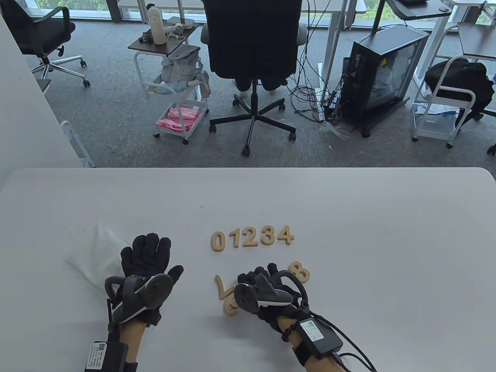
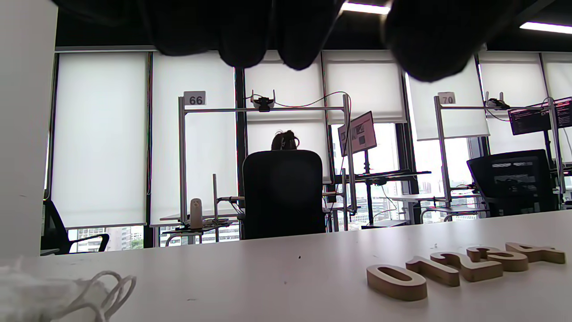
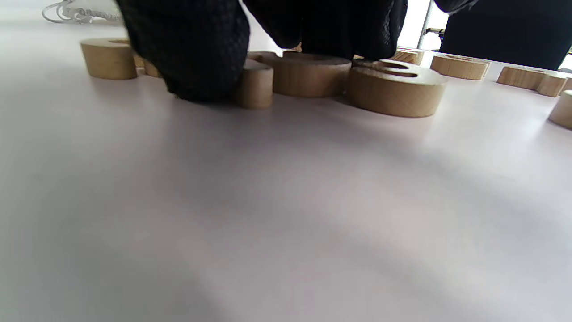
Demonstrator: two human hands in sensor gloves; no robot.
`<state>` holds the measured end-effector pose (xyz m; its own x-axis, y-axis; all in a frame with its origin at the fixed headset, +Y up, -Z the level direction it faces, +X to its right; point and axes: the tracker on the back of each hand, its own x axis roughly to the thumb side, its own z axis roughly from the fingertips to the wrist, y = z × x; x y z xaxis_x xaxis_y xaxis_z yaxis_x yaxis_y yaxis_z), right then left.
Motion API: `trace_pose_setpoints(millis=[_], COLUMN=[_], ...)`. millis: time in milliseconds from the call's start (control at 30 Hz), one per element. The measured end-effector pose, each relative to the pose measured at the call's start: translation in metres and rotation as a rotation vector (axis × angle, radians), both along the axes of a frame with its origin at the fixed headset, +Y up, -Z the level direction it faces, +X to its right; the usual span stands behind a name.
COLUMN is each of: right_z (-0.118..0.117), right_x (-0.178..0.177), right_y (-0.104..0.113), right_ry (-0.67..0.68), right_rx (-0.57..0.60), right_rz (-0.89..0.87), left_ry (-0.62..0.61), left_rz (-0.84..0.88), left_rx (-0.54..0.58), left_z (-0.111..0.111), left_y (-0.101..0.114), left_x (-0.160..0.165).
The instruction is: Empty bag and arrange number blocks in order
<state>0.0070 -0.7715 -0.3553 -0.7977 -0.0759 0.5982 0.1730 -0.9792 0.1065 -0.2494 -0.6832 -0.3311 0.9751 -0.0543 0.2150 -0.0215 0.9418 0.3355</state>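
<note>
My left hand [image 1: 149, 257] lies flat, fingers spread, palm down on the table [image 1: 387, 232] beside the white bag [image 1: 95, 252] — its grip holds nothing. My right hand [image 1: 263, 285] hunches over the loose number blocks [image 1: 300, 272], fingertips [image 3: 201, 58] pressed down among them — I cannot tell whether the grip has one. The ordered row 0 1 2 3 4 [image 1: 252, 236] sits just beyond.

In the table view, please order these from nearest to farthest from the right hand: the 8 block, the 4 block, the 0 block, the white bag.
From the right hand:
1. 8 block, just beside the hand on its right.
2. 4 block, right end of the row behind it.
3. 0 block, left end of that row.
4. White bag, far left, by the left hand.
</note>
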Motion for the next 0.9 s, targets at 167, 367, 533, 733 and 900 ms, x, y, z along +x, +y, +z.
trace_pose_setpoints(millis=[167, 367, 533, 733, 900], right_z=[0.001, 0.005, 0.001, -0.013, -0.022], right_x=[0.000, 0.009, 0.038, 0.093, 0.128], right_y=[0.001, 0.030, 0.051, 0.049, 0.045], right_ry=[0.017, -0.014, -0.122, -0.213, -0.191], right_rx=[0.043, 0.073, -0.080, -0.504, -0.696], right_rz=[-0.025, -0.199, -0.537, -1.134, -1.497], left_ry=[0.005, 0.010, 0.012, 0.011, 0.012], left_rz=[0.004, 0.008, 0.010, 0.009, 0.009], left_rx=[0.003, 0.003, 0.005, 0.007, 0.005], left_z=[0.000, 0.000, 0.000, 0.000, 0.001], left_y=[0.000, 0.001, 0.001, 0.001, 0.001], left_x=[-0.001, -0.003, -0.003, -0.004, -0.004])
